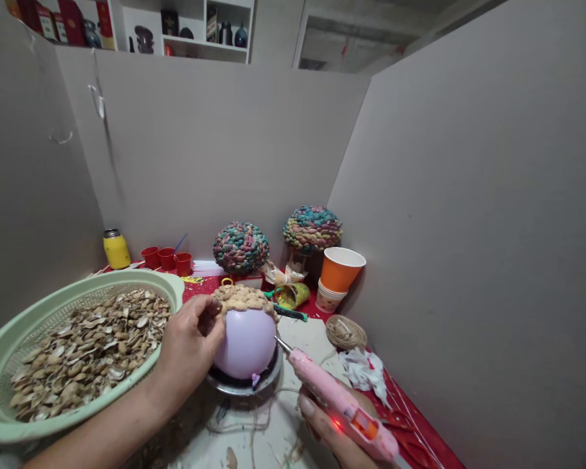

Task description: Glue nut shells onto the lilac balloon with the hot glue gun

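Observation:
A light purple balloon [247, 342], knotted at the bottom, rests in a shallow metal bowl [273, 381]. Peanut shells [241, 296] cover its top like a cap. At the cap's left edge, my left hand [193, 332] has its fingertips pinched together on a peanut shell, mostly hidden by the fingers. My right hand [329, 426] is wrapped round a pink hot glue gun [325, 384] with a glowing red light. The gun's metal nozzle points at the balloon's right side, close to its surface.
A green basket [173, 286] of peanut shells fills the left. Behind stand two colourful shell-covered balls [241, 247], red cups [183, 264], a yellow bottle [116, 251] and stacked paper cups [342, 270]. Twine [346, 332], crumpled tissue [366, 371] and red scissors [405, 436] lie right. Grey panels enclose the table.

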A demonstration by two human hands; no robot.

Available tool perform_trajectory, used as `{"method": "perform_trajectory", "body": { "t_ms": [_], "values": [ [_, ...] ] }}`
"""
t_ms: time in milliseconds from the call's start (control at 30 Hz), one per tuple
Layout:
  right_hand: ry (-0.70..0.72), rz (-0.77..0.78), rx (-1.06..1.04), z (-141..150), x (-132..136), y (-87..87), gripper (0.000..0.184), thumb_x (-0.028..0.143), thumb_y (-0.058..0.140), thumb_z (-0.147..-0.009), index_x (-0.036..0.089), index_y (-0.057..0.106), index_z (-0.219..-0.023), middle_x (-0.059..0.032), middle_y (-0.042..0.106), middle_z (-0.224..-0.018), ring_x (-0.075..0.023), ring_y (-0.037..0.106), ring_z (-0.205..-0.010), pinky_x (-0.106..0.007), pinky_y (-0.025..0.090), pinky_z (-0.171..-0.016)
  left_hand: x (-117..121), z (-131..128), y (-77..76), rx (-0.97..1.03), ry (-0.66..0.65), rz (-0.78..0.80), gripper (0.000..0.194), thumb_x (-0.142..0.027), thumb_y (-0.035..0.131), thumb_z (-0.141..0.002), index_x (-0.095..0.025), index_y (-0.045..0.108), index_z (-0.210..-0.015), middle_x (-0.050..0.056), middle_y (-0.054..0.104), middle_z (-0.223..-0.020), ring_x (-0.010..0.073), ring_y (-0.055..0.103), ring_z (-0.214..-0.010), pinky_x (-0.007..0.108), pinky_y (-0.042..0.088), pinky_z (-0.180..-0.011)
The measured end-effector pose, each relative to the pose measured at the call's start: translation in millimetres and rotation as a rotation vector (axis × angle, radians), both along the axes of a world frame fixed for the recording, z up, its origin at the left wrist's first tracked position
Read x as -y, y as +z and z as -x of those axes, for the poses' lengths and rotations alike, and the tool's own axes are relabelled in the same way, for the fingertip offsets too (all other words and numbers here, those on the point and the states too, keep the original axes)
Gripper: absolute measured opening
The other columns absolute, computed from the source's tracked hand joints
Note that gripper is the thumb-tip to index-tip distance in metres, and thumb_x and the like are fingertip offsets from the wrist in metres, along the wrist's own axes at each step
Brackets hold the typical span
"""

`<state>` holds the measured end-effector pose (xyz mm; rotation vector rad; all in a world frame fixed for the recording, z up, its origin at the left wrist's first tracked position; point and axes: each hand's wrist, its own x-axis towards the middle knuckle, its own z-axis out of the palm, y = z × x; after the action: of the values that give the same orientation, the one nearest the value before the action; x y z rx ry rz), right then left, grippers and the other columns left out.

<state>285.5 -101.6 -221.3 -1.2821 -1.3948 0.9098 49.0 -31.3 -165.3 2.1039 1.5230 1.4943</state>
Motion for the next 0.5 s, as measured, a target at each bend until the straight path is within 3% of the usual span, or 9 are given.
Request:
{"method": "perform_trajectory", "body": {
  "t_ms": [200,333,500],
  "values": [
    [0.077,-0.015,0.031,3.9,-0.6,11.0,0.049,0.052,0.061,-0.085,0.021,0.066,-0.122,-0.0098,0.073,-0.104,-0.0289,0.067,-0.097,-0.036,0.056,-0.086,2.3,1.4,-0.2,-0.02,0.005,-0.017,0.005,-0.016,0.058,-0.082,-0.018,0.061,-0.086,0.002,0.064,-0.075,0.018,0.06,-0.068,0.03,0.047,-0.065],
    [0.052,-0.05,0.069,2.9,-3.1,10.6,0.048,0.051,0.062,-0.084,0.021,0.067,-0.122,-0.01,0.072,-0.109,-0.0305,0.065,-0.104,-0.037,0.054,-0.092,1.1,2.6,-1.9,-0.033,0.005,-0.037,0.004,-0.018,0.059,-0.083,-0.018,0.062,-0.086,0.003,0.064,-0.075,0.0184,0.06,-0.068,0.031,0.047,-0.064],
    [0.13,-0.046,0.069,1.6,-5.6,16.2,0.045,0.049,0.062,-0.083,0.021,0.07,-0.117,-0.009,0.073,-0.106,-0.0314,0.066,-0.104,-0.034,0.056,-0.087,2.6,2.3,-3.8,-0.037,-0.026,-0.082,0.005,-0.017,0.059,-0.083,-0.018,0.062,-0.087,0.002,0.064,-0.075,0.0176,0.06,-0.068,0.03,0.047,-0.064]
  ]
}}
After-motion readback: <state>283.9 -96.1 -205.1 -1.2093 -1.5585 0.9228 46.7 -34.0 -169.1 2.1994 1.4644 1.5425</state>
